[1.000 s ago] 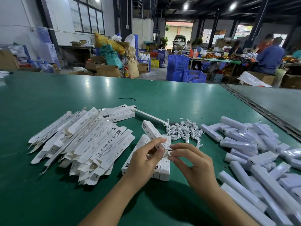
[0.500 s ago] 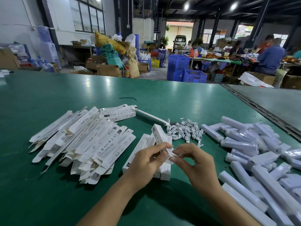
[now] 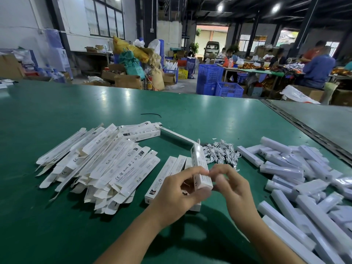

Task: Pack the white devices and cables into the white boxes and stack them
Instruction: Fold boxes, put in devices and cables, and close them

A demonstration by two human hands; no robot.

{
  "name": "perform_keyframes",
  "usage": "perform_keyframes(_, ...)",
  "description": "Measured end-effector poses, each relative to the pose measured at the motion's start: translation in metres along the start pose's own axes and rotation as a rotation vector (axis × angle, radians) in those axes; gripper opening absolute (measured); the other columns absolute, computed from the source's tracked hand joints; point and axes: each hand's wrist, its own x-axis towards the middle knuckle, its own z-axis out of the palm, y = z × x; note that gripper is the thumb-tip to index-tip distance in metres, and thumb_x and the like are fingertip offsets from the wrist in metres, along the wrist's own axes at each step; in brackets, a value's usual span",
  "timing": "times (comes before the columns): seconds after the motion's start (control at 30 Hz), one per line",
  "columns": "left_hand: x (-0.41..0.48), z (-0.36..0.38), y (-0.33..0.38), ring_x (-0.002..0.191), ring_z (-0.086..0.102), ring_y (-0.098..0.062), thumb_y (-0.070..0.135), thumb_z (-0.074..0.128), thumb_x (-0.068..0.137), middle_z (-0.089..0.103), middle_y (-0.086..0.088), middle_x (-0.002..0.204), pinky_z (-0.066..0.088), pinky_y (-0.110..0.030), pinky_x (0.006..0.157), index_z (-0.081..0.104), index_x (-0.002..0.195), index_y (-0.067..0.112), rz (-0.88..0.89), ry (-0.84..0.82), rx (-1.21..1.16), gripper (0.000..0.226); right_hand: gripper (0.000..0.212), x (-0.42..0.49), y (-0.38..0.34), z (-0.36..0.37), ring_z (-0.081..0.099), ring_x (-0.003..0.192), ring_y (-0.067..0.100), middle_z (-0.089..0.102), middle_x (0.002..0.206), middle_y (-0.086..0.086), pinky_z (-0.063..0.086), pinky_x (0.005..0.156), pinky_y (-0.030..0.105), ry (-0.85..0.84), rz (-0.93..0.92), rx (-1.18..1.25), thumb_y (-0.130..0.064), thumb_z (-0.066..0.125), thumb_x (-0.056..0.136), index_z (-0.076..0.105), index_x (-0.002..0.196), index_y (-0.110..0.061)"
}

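The left grip [image 3: 179,189] is curled round the near end of a white box [image 3: 200,164], thumb on its near face and fingers behind it. The box is lifted off the green bench [image 3: 57,111], with its far end tilted up and away from the person. The right grip [image 3: 232,185] has its fingers bent in against the right side of the box's near end. Motion blur there hides whether they pinch a flap or only touch it.

Under the box, a short row of closed boxes [image 3: 167,178] lies side by side on the bench. To the left of the box spreads a loose heap of flattened cartons [image 3: 95,164]. Just beyond the box to the right sits a tangle of white cables [image 3: 221,153]. Farther right of the box, the white devices [image 3: 304,187] lie in a broad pile.
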Motion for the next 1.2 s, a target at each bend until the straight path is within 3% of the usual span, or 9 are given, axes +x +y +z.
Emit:
perform_keyframes(0.2, -0.002, 0.008, -0.004, 0.073, 0.059, -0.02, 0.049, 0.064, 0.081, 0.066, -0.003, 0.083, 0.051, -0.031, 0.068, 0.064, 0.111, 0.04, 0.019, -0.042, 0.159, 0.031, 0.047, 0.008, 0.001, -0.002, 0.067, 0.071, 0.022, 0.064, 0.102, 0.022, 0.054, 0.054, 0.029, 0.035, 0.465, 0.261, -0.026, 0.068, 0.075, 0.053, 0.117, -0.012)
perform_keyframes(0.37, -0.001, 0.009, -0.009, 0.073, 0.06, 0.002, 0.067, 0.061, 0.083, 0.068, 0.015, 0.091, 0.045, -0.011, 0.069, 0.044, 0.13, 0.062, 0.019, -0.079, 0.257, 0.051, 0.039, 0.011, 0.005, -0.01, 0.069, 0.069, 0.029, 0.07, 0.101, 0.027, 0.055, 0.053, 0.032, 0.06, 0.565, 0.37, -0.009, 0.067, 0.085, 0.052, 0.12, -0.015)
perform_keyframes(0.43, 0.0, 0.009, -0.011, 0.068, 0.058, 0.0, 0.077, 0.053, 0.082, 0.068, 0.017, 0.086, 0.044, -0.013, 0.067, 0.026, 0.14, 0.063, 0.009, -0.047, 0.285, 0.065, 0.03, 0.011, 0.007, -0.011, 0.07, 0.07, 0.029, 0.073, 0.093, 0.02, 0.055, 0.056, 0.034, 0.112, 0.552, 0.219, -0.009, 0.067, 0.089, 0.057, 0.116, -0.016)
perform_keyframes(0.53, 0.002, 0.007, -0.014, 0.075, 0.056, -0.003, 0.079, 0.042, 0.085, 0.063, 0.017, 0.082, 0.048, -0.023, 0.074, 0.037, 0.135, 0.053, 0.01, 0.157, 0.382, 0.056, 0.023, 0.01, 0.013, -0.015, 0.071, 0.075, 0.017, 0.076, 0.084, 0.002, 0.057, 0.069, 0.035, 0.207, 0.496, -0.268, -0.026, 0.073, 0.086, 0.065, 0.107, -0.019)
perform_keyframes(0.63, 0.003, 0.0, -0.015, 0.111, 0.05, -0.013, 0.059, 0.046, 0.092, 0.059, 0.014, 0.115, 0.043, -0.034, 0.096, 0.046, 0.136, 0.034, -0.079, 0.356, 0.699, 0.05, 0.019, 0.011, 0.016, -0.016, 0.064, 0.065, -0.005, 0.069, 0.082, -0.015, 0.046, 0.054, 0.011, 0.176, 0.463, -0.633, -0.037, 0.071, 0.086, 0.065, 0.1, -0.027)
perform_keyframes(0.73, 0.003, -0.005, -0.021, 0.131, 0.037, -0.016, 0.051, 0.047, 0.097, 0.043, 0.006, 0.145, 0.037, -0.034, 0.106, 0.034, 0.147, 0.028, -0.289, 0.338, 0.831, 0.057, 0.019, 0.012, 0.019, -0.016, 0.056, 0.06, -0.008, 0.063, 0.076, -0.02, 0.033, 0.045, 0.005, 0.089, 0.454, -0.824, -0.041, 0.065, 0.089, 0.071, 0.098, -0.026)
perform_keyframes(0.8, 0.002, -0.005, -0.022, 0.13, 0.04, -0.015, 0.05, 0.05, 0.096, 0.045, 0.006, 0.143, 0.041, -0.032, 0.099, 0.035, 0.146, 0.028, -0.342, 0.337, 0.818, 0.057, 0.022, 0.012, 0.02, -0.014, 0.055, 0.055, -0.005, 0.065, 0.072, -0.02, 0.034, 0.046, 0.007, 0.018, 0.431, -0.894, -0.039, 0.062, 0.091, 0.076, 0.097, -0.025)
perform_keyframes(0.93, 0.002, -0.003, -0.019, 0.113, 0.049, -0.013, 0.046, 0.055, 0.094, 0.055, 0.01, 0.127, 0.041, -0.025, 0.075, 0.046, 0.134, 0.03, -0.352, 0.392, 0.844, 0.044, 0.028, 0.013, 0.023, -0.011, 0.066, 0.079, 0.016, 0.075, 0.09, 0.001, 0.049, 0.068, 0.027, -0.103, 0.383, -0.973, -0.037, 0.058, 0.094, 0.076, 0.094, -0.016)
perform_keyframes(1.2, 0.003, -0.019, -0.009, 0.105, 0.053, -0.017, 0.026, 0.052, 0.1, 0.062, 0.004, 0.117, 0.051, -0.036, 0.08, 0.054, 0.128, 0.025, -0.351, 0.498, 0.849, 0.029, 0.032, 0.01, 0.034, -0.012, 0.054, 0.103, 0.012, 0.06, 0.105, -0.003, 0.037, 0.08, 0.024, -0.203, 0.247, -0.951, -0.037, 0.047, 0.101, 0.072, 0.109, -0.018)
